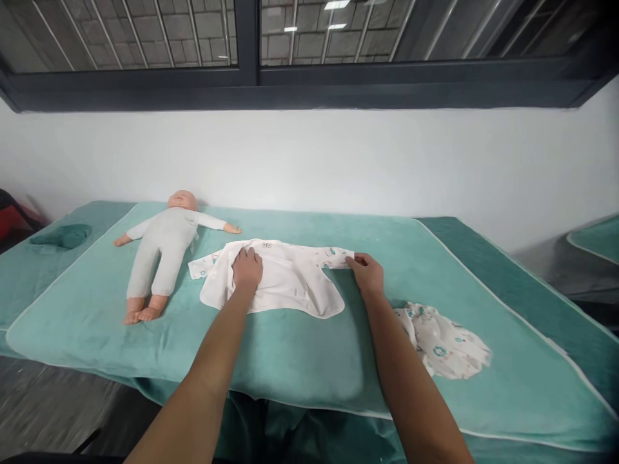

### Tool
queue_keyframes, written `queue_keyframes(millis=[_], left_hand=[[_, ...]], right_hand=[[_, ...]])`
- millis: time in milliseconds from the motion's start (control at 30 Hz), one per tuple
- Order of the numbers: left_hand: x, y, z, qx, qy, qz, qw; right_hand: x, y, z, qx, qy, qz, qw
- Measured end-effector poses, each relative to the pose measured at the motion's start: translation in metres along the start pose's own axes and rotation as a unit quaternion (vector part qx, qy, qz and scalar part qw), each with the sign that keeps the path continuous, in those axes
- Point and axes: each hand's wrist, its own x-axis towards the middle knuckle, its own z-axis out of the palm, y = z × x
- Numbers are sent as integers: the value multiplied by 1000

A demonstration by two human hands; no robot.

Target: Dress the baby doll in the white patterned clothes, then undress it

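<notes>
A white baby shirt (280,277) lies spread open on the green cover, its sleeves out to both sides and their ends printed with small figures. My left hand (247,267) rests flat on the shirt left of its middle, just below the neck label. At the right sleeve's cuff, my right hand (368,270) pinches the fabric between thumb and fingers. A baby doll (167,241) in a white outfit lies on its back to the left, arms spread. Right of my right forearm is a crumpled printed cloth (445,341), partly hidden by that arm.
The green cover (300,361) lies over a bed pushed against a white wall (309,161). A dark green folded cloth or small pillow (62,236) is at the far left. Above runs a dark window frame (290,93). Another green-covered surface (597,238) shows at the right edge.
</notes>
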Motion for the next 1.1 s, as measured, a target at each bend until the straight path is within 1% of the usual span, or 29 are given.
queue_keyframes(millis=[67, 100, 167, 300, 367, 467, 567, 633, 667, 800, 867, 967, 1100], left_hand=[[0, 0, 0, -2, -3, 1, 1000], [0, -1, 0, -3, -4, 1, 1000], [0, 0, 0, -4, -7, -1, 1000], [0, 1, -1, -6, -24, -13, 1000], [0, 1, -1, -5, -28, -17, 999], [0, 1, -1, -2, -12, -10, 1000], [0, 0, 0, 1, 0, 0, 1000], [0, 0, 0, 1, 2, 2, 1000], [0, 0, 0, 1, 3, 2, 1000], [-1, 1, -1, 1, 6, 2, 1000], [-1, 1, -2, 1, 6, 2, 1000], [0, 1, -2, 2, 6, 1, 1000], [1, 1, -2, 2, 4, 0, 1000]], right_hand=[[0, -1, 1, 106, 5, 0, 994], [-1, -1, 2, 134, 8, -4, 991], [-1, -1, 4, 140, 10, -14, 990], [-2, 0, 7, 74, 8, -47, 996], [-4, 0, 7, 40, 14, -47, 998], [-6, -3, 6, -6, 47, -34, 998], [-8, -5, 6, -55, 69, -63, 994], [-8, -5, 7, -75, 53, -80, 992], [-8, -5, 8, -84, 46, -77, 992], [-6, -2, 8, -125, 38, -17, 991], [-5, -1, 7, -133, 21, -12, 991], [-3, 0, 5, -109, -8, -30, 994], [-3, 0, 5, -37, -44, -46, 997]])
